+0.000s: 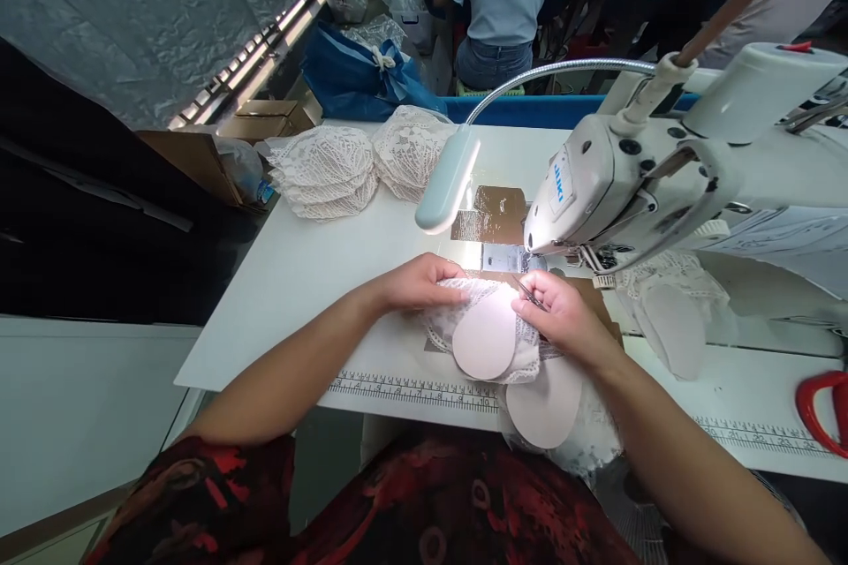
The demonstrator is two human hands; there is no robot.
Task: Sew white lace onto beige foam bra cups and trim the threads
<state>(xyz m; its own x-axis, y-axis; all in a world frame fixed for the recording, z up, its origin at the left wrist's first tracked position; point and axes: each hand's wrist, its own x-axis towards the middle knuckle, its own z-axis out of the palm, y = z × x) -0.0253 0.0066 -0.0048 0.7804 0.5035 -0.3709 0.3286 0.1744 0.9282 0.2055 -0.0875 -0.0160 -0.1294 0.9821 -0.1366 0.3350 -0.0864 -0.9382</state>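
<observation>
My left hand (427, 282) is closed, thumb and fingers pinching the upper left edge of a white lace cup piece (437, 327) with a smooth oval pad (483, 340) on it. At its upper right edge, my right hand (560, 313) is closed round a slim pointed metal tool (530, 293), possibly thread snips, its tip by the lace. Below the right hand, a second padded lace piece (543, 406) hangs over the table's front edge. The sewing machine's needle area (530, 260) is just beyond both hands, under bright light.
Stacked lace cups (324, 172) lie at the back left. A lamp (450, 181) on a bent neck hangs near the sewing machine (596, 177). More lace pieces (669, 309) are right of it. A red handle (821, 410) lies far right. A person (507, 0) sits beyond.
</observation>
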